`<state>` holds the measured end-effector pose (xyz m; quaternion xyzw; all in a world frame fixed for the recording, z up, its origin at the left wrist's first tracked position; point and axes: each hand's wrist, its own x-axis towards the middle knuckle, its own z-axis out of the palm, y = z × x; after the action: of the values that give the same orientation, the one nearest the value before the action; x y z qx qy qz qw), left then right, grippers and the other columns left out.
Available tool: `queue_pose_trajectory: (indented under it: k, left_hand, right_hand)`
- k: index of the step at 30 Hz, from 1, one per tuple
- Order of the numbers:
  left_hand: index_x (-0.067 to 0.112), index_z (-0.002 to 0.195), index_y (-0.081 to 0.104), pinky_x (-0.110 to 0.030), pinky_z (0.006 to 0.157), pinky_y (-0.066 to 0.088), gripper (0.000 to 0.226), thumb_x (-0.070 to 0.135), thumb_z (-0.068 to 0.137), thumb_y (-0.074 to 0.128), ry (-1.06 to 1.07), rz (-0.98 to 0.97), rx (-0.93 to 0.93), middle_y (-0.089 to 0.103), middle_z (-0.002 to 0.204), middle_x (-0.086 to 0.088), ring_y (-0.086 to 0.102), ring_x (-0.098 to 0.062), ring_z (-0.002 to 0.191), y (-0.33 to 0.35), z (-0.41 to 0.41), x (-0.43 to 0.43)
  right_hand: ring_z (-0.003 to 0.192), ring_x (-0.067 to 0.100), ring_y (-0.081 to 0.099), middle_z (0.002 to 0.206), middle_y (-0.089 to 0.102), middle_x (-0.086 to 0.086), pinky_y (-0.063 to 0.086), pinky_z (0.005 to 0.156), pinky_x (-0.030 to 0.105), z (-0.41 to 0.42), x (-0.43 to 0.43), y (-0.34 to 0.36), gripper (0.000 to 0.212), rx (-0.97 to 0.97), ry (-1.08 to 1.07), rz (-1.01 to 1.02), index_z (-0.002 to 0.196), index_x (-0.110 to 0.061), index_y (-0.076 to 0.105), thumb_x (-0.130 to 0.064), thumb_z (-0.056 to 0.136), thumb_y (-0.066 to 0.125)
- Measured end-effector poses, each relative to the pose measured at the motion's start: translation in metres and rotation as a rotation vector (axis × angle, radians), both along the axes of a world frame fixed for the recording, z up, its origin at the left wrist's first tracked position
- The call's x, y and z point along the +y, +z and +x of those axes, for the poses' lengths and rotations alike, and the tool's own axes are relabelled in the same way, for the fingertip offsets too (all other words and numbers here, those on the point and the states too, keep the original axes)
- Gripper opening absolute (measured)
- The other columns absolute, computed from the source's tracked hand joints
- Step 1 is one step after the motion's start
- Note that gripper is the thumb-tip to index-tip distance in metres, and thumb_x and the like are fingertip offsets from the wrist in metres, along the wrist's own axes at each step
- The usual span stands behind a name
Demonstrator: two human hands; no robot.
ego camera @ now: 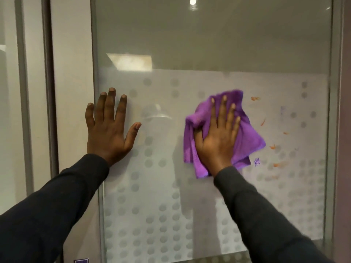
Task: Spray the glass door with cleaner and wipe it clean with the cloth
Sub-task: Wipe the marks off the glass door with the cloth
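Observation:
The glass door fills the view, clear at the top and frosted with grey dots below. My right hand presses a crumpled purple cloth flat against the frosted band, fingers spread over it. Orange smears and small purple marks dot the glass just right of the cloth. My left hand lies flat on the glass at the door's left edge, fingers apart and holding nothing. No spray bottle is in view.
A grey metal frame borders the door on the left, with a wall strip and another glazed panel beyond. A second frame post runs down the right. Ceiling lights reflect in the upper glass.

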<state>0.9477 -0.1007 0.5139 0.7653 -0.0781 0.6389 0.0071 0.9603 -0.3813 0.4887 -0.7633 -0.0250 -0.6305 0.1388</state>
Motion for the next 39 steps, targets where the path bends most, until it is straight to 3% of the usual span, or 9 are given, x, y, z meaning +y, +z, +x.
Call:
queue_pose_trajectory:
  k: [5,8,13,19,21,25,31,35,39]
  left_hand:
    - [0.017,0.158,0.015,-0.05,0.122,-0.003,0.084,0.067,0.092,0.029,0.018,0.002,0.031,0.002,0.167,-0.011,0.0,-0.03,0.154,0.001,-0.002,-0.002]
    - [0.014,0.158,0.018,-0.053,0.122,0.001,0.087,0.069,0.091,0.029,0.009,0.006,0.045,0.003,0.166,-0.015,0.003,-0.034,0.153,0.001,-0.007,-0.006]
    - [0.011,0.157,0.023,-0.056,0.12,0.01,0.085,0.066,0.092,0.03,-0.038,0.234,-0.023,0.013,0.165,-0.016,0.012,-0.033,0.152,0.016,-0.018,-0.05]
    - [0.014,0.155,0.028,-0.054,0.12,0.013,0.081,0.067,0.094,0.025,-0.168,0.235,0.008,0.02,0.164,-0.014,0.018,-0.031,0.15,0.041,-0.018,-0.129]
    - [0.015,0.155,0.027,-0.054,0.121,0.011,0.081,0.068,0.094,0.023,-0.167,0.231,0.038,0.018,0.164,-0.013,0.016,-0.031,0.151,0.038,-0.011,-0.141]
    - [0.013,0.158,0.017,-0.056,0.122,0.005,0.091,0.074,0.091,0.015,-0.077,0.317,0.047,0.007,0.166,-0.014,0.006,-0.032,0.154,0.021,0.006,-0.142]
    - [0.012,0.158,0.018,-0.057,0.121,0.007,0.091,0.074,0.091,0.017,-0.061,0.326,0.005,0.006,0.166,-0.015,0.006,-0.033,0.153,0.019,0.007,-0.144]
    - [0.012,0.158,0.018,-0.058,0.121,0.007,0.089,0.073,0.092,0.018,-0.088,0.325,0.0,0.007,0.166,-0.015,0.007,-0.033,0.153,0.019,0.007,-0.145]
    - [0.012,0.158,0.017,-0.058,0.121,0.005,0.09,0.073,0.092,0.016,-0.093,0.315,0.01,0.005,0.166,-0.014,0.004,-0.032,0.153,0.018,0.007,-0.146]
  right_hand:
    - [0.157,0.035,-0.004,0.171,-0.005,0.013,0.016,0.123,0.062,-0.019,-0.015,-0.128,0.089,0.154,0.014,-0.071,0.163,-0.018,0.0,-0.053,0.091,0.039]
    - [0.157,0.037,-0.006,0.17,-0.008,0.014,0.017,0.121,0.066,-0.024,-0.023,-0.16,0.091,0.234,0.018,-0.103,0.163,-0.019,-0.001,-0.055,0.091,0.043]
    - [0.156,0.038,-0.01,0.17,-0.01,0.014,0.011,0.123,0.062,-0.016,-0.026,-0.073,0.092,0.153,0.017,-0.186,0.163,-0.019,0.0,-0.057,0.094,0.047]
    - [0.157,0.036,-0.008,0.171,-0.005,0.013,0.003,0.125,0.06,-0.005,-0.026,0.049,0.085,0.066,0.001,-0.123,0.163,-0.018,0.003,-0.064,0.096,0.029]
    - [0.157,0.035,-0.007,0.171,-0.004,0.013,0.004,0.125,0.059,-0.006,-0.025,0.037,0.082,0.042,-0.004,-0.118,0.163,-0.017,0.003,-0.06,0.097,0.028]
    - [0.158,0.03,-0.009,0.171,-0.007,0.011,0.005,0.127,0.056,-0.016,-0.028,-0.049,0.087,0.049,0.093,-0.075,0.163,-0.016,-0.001,-0.053,0.1,0.045]
    - [0.157,0.038,0.001,0.171,-0.004,0.011,0.014,0.123,0.062,-0.011,-0.068,-0.187,0.095,0.172,0.004,-0.222,0.163,-0.023,0.001,-0.056,0.092,0.054]
    - [0.158,0.033,0.004,0.171,-0.001,0.01,0.012,0.124,0.059,-0.005,-0.106,-0.155,0.093,0.114,0.007,-0.29,0.163,-0.026,-0.001,-0.052,0.088,0.049]
    - [0.157,0.032,0.009,0.17,0.013,0.013,0.01,0.126,0.054,0.003,-0.178,-0.092,0.096,0.036,0.034,-0.027,0.161,-0.036,-0.006,-0.04,0.088,0.057]
